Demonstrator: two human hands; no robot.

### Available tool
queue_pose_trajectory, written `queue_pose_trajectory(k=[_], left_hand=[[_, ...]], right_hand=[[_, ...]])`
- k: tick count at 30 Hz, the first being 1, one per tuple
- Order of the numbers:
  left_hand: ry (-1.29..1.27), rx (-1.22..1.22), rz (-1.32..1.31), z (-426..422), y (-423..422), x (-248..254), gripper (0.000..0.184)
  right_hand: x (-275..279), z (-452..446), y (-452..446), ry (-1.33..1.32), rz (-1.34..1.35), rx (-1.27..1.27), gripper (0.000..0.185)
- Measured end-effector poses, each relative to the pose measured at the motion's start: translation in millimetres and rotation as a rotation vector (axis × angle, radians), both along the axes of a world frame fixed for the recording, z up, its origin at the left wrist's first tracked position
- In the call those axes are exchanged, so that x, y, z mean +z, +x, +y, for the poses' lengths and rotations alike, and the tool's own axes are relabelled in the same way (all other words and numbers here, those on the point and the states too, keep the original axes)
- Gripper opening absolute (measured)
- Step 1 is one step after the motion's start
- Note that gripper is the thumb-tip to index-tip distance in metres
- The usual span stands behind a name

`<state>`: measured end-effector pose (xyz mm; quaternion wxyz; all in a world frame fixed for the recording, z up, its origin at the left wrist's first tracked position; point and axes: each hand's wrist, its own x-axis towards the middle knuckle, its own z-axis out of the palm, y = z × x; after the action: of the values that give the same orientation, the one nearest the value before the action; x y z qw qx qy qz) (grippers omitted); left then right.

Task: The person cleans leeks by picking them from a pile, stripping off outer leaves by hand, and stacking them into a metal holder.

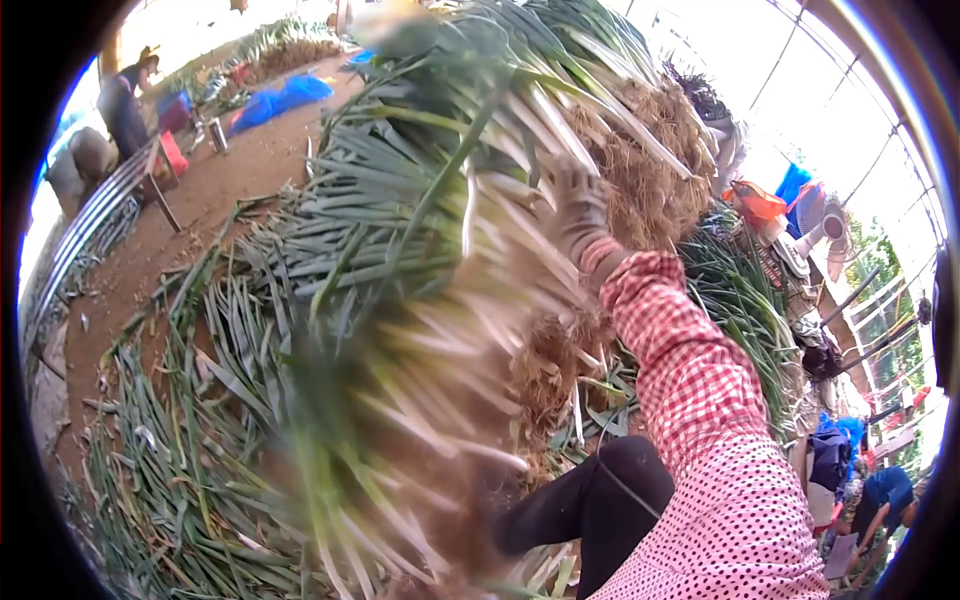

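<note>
A big heap of long green onions (400,215) fills the middle, with green leaves to the left and white stalks and brown, soil-covered roots (650,160) to the right. My right hand (578,205), in a greyish glove below a red checked sleeve, reaches over the heap. Its fingers curl onto white stalks close to the roots; the fingertips are partly hidden. Below the hand, a stretch of green onions (480,340) is smeared by blur. My left hand does not show.
My bent knee (630,480) in black is beside the heap's lower edge. Loose green onions (170,490) cover the ground at left. A metal rack (95,220) and blue plastic (280,100) lie beyond. A fan (825,225) stands at right, and other people are far off on both sides.
</note>
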<state>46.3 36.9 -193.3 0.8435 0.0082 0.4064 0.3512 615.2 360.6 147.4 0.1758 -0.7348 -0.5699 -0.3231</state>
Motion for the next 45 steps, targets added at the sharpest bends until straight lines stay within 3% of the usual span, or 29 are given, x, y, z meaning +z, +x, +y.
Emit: queue_pose_trajectory(k=[2, 5, 7, 9, 13, 16, 18, 19, 20, 21, 26, 28, 30, 32, 35, 37, 38, 39, 40, 41, 42, 43, 45], left_hand=[[0.052, -0.137, 0.371, 14.2, 23.7, 20.8, 0.016], [0.079, -0.215, 0.549, 32.8, 56.5, 40.0, 0.017], [0.088, -0.255, 0.607, 45.4, 74.0, 46.2, 0.017], [0.099, -0.290, 0.652, 52.1, 87.9, 49.9, 0.017], [0.112, -0.321, 0.706, 48.0, 93.4, 53.3, 0.018], [0.113, -0.329, 0.725, 30.3, 84.8, 50.6, 0.018], [0.118, -0.338, 0.737, 12.9, 75.0, 46.7, 0.018], [0.121, -0.345, 0.742, 1.0, 68.2, 44.4, 0.019], [0.119, -0.347, 0.752, -11.8, 61.4, 43.4, 0.019], [0.122, -0.355, 0.762, -29.2, 50.9, 39.5, 0.019], [0.308, -0.420, 0.923, -148.1, -18.0, 4.5, 0.020], [0.476, -0.468, 1.134, -144.7, 0.6, 50.5, 0.027], [0.474, -0.463, 1.065, -146.5, 8.8, 71.9, 0.023], [0.310, -0.388, 0.932, -154.2, 16.6, 99.7, 0.020], [0.513, -0.336, 1.050, -184.4, -5.7, 17.8, 0.022], [0.467, -0.283, 1.102, -192.5, -15.4, 13.2, 0.024], [0.309, -0.231, 1.107, -191.3, -18.1, 19.6, 0.026], [0.285, -0.238, 1.242, -195.3, -24.3, 20.4, 0.026], [0.265, -0.245, 1.375, -194.3, -31.5, 20.4, 0.026], [0.056, -0.131, 1.289, -187.3, -34.9, 29.7, 0.025], [0.038, 0.034, 1.224, -176.6, -34.2, 53.1, 0.024], [0.024, 0.194, 1.156, -163.6, -32.2, 83.1, 0.023], [0.137, 0.115, 1.547, -161.7, -51.6, 52.6, 0.020]], right_hand=[[39.7, 26.1, 29.7, -0.099, 0.155, -0.236, 0.096], [44.3, 52.8, 42.9, -0.228, 0.425, -0.387, 0.115], [17.6, 72.4, 47.4, -0.271, 0.453, -0.504, 0.123], [17.8, 68.9, 38.7, -0.192, 0.398, -0.533, 0.110], [60.2, 48.7, 36.5, -0.367, 0.482, -0.485, 0.093], [77.7, 39.2, 31.3, -0.358, 0.480, -0.403, 0.078], [93.4, 30.4, 2.6, -0.578, 0.602, -0.351, 0.076], [67.1, 52.9, 9.5, -0.663, 0.671, -0.341, 0.077], [9.0, 67.4, 4.9, -0.252, 0.440, -0.334, 0.072], [38.7, 37.0, -42.6, -0.432, 0.504, -0.323, 0.066], [-20.7, -36.6, -164.4, -0.401, 0.617, -0.013, 0.068], [-49.4, -91.3, -219.6, -0.339, 0.633, 0.108, 0.067], [-93.8, -148.9, -266.4, -0.361, 0.660, 0.205, 0.064], [-143.1, -207.9, -309.2, -0.440, 0.686, 0.313, 0.061], [-216.8, -297.1, -362.3, -0.681, 0.672, 0.672, 0.057], [-256.1, -336.4, -382.8, -0.842, 0.617, 1.111, 0.054], [-264.5, -350.0, -389.4, -0.956, 0.627, 1.302, 0.053], [-265.7, -355.7, -386.6, -1.090, 0.658, 1.430, 0.051], [-250.1, -348.4, -386.7, -1.269, 0.719, 1.343, 0.046], [-233.0, -340.7, -387.0, -1.433, 0.769, 1.234, 0.040], [-222.1, -325.4, -382.6, -1.594, 0.812, 1.111, 0.034], [-237.1, -313.5, -376.9, -1.434, 0.857, 1.029, 0.030], [-254.5, -281.4, -377.0, -1.247, 0.790, 0.741, 0.023]])
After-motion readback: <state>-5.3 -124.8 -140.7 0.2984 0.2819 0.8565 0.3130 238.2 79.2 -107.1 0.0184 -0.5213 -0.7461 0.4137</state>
